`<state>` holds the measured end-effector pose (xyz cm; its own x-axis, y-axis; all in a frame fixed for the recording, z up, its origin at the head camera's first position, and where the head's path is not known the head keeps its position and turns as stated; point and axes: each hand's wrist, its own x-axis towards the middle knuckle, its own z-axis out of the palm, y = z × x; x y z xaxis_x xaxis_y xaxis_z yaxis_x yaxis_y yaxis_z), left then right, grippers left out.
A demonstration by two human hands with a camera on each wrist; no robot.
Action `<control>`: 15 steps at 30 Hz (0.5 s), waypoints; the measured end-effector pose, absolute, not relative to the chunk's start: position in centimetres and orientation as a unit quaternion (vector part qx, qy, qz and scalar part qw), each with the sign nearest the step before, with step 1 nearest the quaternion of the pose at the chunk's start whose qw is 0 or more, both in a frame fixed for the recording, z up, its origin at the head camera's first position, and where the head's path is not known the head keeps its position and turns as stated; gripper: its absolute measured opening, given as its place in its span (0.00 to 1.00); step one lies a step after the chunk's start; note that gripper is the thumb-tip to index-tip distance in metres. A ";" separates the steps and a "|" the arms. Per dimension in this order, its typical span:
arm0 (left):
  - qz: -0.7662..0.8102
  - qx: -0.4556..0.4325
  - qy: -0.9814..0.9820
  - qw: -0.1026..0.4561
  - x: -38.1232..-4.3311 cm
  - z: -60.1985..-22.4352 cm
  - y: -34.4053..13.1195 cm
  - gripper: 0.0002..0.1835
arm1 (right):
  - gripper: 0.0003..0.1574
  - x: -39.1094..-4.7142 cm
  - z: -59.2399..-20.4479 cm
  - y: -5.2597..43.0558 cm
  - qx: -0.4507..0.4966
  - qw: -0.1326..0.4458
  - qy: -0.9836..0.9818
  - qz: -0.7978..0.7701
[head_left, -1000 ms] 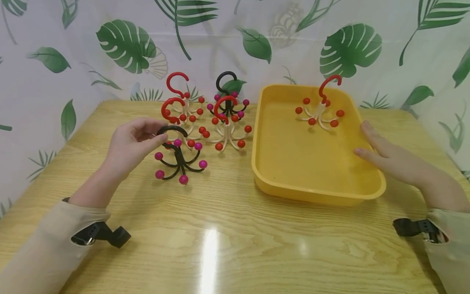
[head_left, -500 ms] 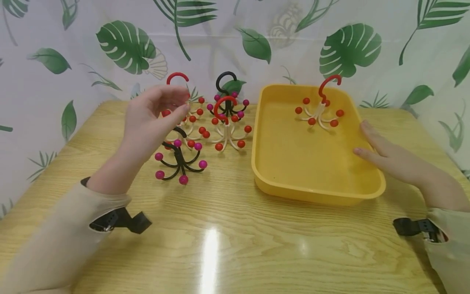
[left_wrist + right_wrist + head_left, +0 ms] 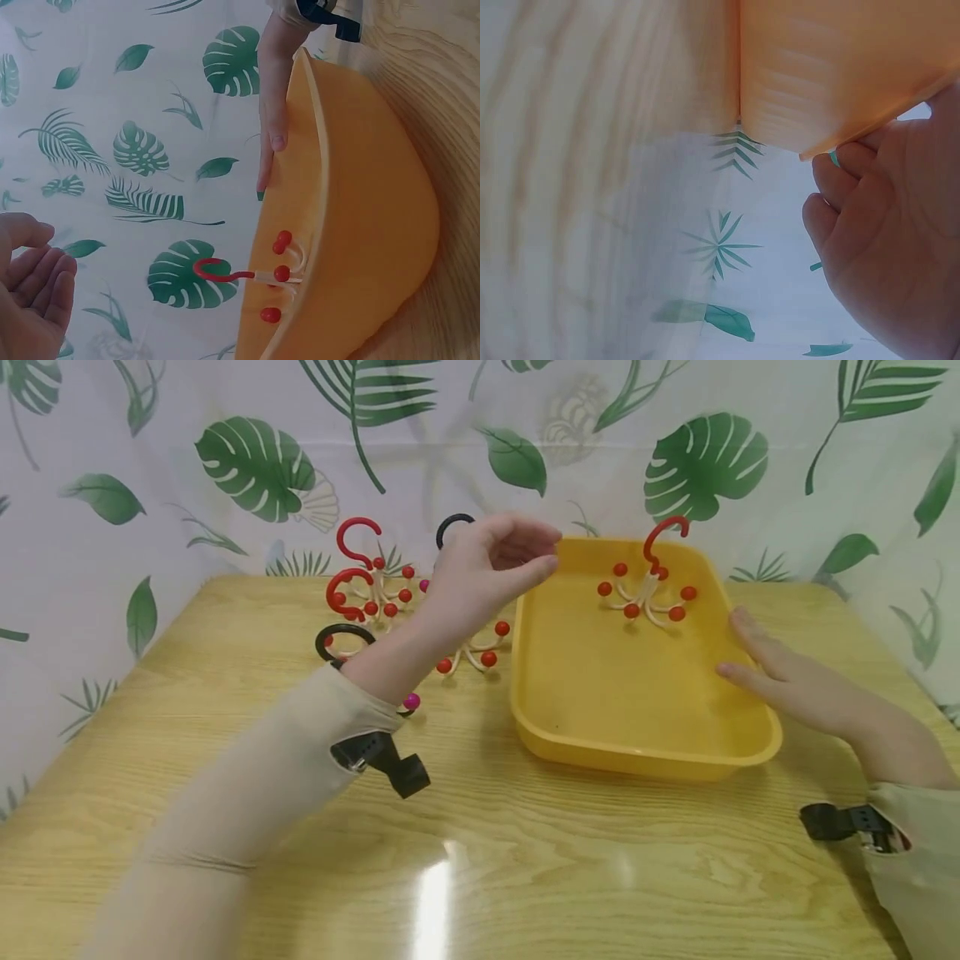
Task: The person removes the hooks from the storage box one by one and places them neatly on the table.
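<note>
My left hand (image 3: 491, 568) hovers over the left rim of a yellow plastic tray (image 3: 622, 758), fingers loosely bent with nothing between them. My right hand (image 3: 813, 689) holds the tray's right wall, thumb on the inner side and some fingers curled outside in the right wrist view. Inside the tray stands a claw-shaped hook hanger (image 3: 651, 553), with a red hook, cream arms and red ball tips. Left of the tray are more such hangers: several with red hooks (image 3: 358, 527) and two with black hooks (image 3: 345, 629) and magenta tips. My left hand and forearm partly hide them.
A wooden table (image 3: 600, 868) carries everything. Behind it hangs a white cloth (image 3: 420, 460) printed with green leaves. Black cameras (image 3: 405, 772) are strapped to both wrists.
My left hand has let go of the front black hanger's hook, risen and swept right to the tray, bare of any hanger. The hangers and my right hand keep their places.
</note>
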<state>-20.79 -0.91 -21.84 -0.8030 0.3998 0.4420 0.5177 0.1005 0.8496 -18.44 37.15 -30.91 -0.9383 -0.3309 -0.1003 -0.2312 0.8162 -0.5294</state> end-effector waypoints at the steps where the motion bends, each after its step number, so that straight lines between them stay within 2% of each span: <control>1: -0.598 -0.305 -0.740 0.042 -21.2 -22.0 -0.4 0.13 | 0.48 -18.4 -30.9 37.1 -0.148 0.095 0.948 -0.265; 10: -0.634 -0.234 -0.735 -0.060 -24.4 -22.3 3.8 0.12 | 0.48 -18.4 -31.0 37.4 -0.144 0.096 0.950 -0.258; 15: -0.640 -0.217 -0.731 -0.091 -25.8 -22.3 5.6 0.13 | 0.48 -18.4 -30.9 37.2 -0.145 0.093 0.952 -0.255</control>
<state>-25.81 5.56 -22.29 -0.8891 0.4344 0.1443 0.2002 0.0855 0.9760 -18.45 37.24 -30.91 -0.9408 -0.3230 -0.1024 -0.2287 0.8283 -0.5114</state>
